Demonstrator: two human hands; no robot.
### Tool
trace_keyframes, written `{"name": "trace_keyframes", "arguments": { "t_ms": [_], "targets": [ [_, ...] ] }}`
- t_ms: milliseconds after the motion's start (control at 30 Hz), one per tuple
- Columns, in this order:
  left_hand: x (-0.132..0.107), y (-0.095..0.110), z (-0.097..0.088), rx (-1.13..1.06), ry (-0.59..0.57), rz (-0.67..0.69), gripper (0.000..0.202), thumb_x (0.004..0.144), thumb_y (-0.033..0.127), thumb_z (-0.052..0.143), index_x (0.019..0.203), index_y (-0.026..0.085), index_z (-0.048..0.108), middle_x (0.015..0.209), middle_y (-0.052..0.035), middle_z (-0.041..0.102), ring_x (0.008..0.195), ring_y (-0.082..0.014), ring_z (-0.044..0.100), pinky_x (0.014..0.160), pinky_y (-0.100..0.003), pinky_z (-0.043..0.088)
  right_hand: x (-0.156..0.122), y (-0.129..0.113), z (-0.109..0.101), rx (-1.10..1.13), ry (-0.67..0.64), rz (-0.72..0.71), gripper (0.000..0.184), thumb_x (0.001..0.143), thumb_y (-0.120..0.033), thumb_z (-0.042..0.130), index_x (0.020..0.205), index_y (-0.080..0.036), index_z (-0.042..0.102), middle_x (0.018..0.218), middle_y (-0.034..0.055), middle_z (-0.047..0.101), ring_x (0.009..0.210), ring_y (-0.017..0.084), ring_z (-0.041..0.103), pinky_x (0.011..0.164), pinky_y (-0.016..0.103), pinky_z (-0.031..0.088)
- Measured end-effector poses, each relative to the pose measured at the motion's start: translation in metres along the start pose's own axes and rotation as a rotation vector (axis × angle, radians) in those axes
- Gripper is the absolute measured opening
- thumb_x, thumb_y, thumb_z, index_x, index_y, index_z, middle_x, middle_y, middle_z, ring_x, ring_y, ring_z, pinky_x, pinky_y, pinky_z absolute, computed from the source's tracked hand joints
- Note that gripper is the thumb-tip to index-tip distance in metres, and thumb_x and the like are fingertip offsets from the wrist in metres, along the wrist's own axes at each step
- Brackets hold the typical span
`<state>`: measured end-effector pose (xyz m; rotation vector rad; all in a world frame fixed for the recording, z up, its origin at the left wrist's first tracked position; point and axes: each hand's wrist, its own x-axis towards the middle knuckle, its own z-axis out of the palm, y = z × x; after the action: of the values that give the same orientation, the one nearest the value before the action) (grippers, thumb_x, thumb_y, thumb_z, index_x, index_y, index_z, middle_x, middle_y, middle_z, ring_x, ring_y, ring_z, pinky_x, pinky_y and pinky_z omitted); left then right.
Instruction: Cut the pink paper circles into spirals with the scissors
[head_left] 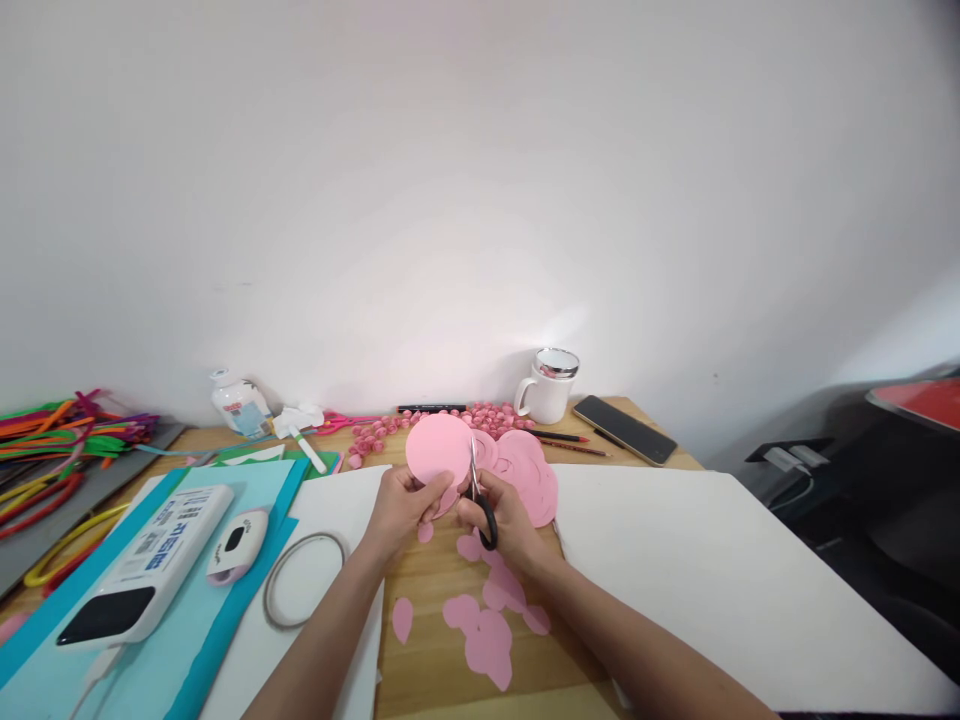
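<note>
My left hand (401, 505) pinches a round pink paper disc (436, 447) and holds it upright over the wooden table (435, 650). My right hand (508, 520) grips black-handled scissors (480, 495), whose blades point up into the disc's right edge. Behind the scissors lies a stack of more pink discs (529, 475). Pink petal-shaped cut-offs (484, 625) are scattered on the wood below both hands.
White sheets (720, 570) lie right and left. Blue paper (157, 640) carries a white power bank (146, 565), a small white device (236, 543) and a tape ring (300, 580). Pipe cleaners (52, 450), glue bottle (240, 405), mug (549, 385), phone (624, 430), pencils (566, 440), small pink paper rolls (427, 420).
</note>
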<state>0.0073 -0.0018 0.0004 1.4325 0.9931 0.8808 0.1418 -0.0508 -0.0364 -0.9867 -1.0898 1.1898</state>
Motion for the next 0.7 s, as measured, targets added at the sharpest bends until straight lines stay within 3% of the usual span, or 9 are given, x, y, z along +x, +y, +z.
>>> {"name": "trace_keyframes", "arguments": {
  "t_ms": [133,233,400,533,633,700],
  "targets": [
    [0.001,-0.001,-0.001,-0.048,0.000,0.010,0.039,0.068,0.037,0.069,0.044,0.016,0.045,0.033,0.0064,0.042,0.027,-0.0044,0.034,0.033,-0.019,0.021,0.000,-0.001,0.000,0.041,-0.027,-0.004,0.025,0.069,-0.035,0.070,0.073,-0.019,0.052,0.046,-0.0075,0.048,0.042,0.009,0.042,0.044,0.022,0.036],
    [0.003,-0.001,0.001,-0.131,0.046,0.031,0.034,0.067,0.038,0.070,0.049,0.014,0.053,0.040,0.0032,0.051,0.035,-0.0060,0.042,0.037,-0.018,0.031,0.000,-0.001,-0.002,0.048,-0.058,0.019,0.027,0.069,-0.037,0.072,0.077,-0.018,0.053,0.046,-0.0080,0.048,0.042,0.009,0.044,0.044,0.022,0.036],
    [0.011,-0.009,0.001,-0.357,0.312,0.010,0.029,0.056,0.036,0.077,0.062,0.011,0.065,0.054,-0.0018,0.062,0.050,-0.0124,0.058,0.054,-0.025,0.048,0.001,-0.002,-0.004,0.012,-0.138,0.094,0.040,0.061,-0.040,0.078,0.083,-0.020,0.052,0.055,-0.0054,0.056,0.054,0.013,0.055,0.051,0.023,0.039],
    [0.019,-0.017,-0.005,-0.496,0.432,-0.053,0.032,0.048,0.033,0.081,0.062,0.009,0.065,0.055,-0.0023,0.063,0.048,-0.0133,0.059,0.053,-0.026,0.050,0.010,-0.012,-0.017,-0.075,-0.056,0.027,0.038,0.063,-0.039,0.076,0.084,-0.020,0.050,0.058,-0.0029,0.060,0.055,0.015,0.057,0.056,0.027,0.042],
    [0.020,-0.019,-0.009,-0.548,0.437,-0.065,0.033,0.047,0.032,0.082,0.062,0.009,0.064,0.054,-0.0011,0.062,0.047,-0.0120,0.058,0.050,-0.025,0.049,0.026,-0.029,-0.038,-0.348,0.106,-0.101,0.030,0.071,-0.036,0.068,0.087,-0.020,0.049,0.068,0.0012,0.064,0.059,0.017,0.058,0.057,0.028,0.043],
    [0.019,-0.019,-0.009,-0.558,0.420,-0.068,0.033,0.048,0.032,0.082,0.062,0.008,0.063,0.054,-0.0008,0.062,0.046,-0.0111,0.057,0.049,-0.023,0.048,0.041,-0.041,-0.052,-0.829,0.233,-0.136,0.019,0.078,-0.029,0.059,0.091,-0.019,0.051,0.076,0.0041,0.066,0.066,0.018,0.059,0.059,0.027,0.041]
  ]
}}
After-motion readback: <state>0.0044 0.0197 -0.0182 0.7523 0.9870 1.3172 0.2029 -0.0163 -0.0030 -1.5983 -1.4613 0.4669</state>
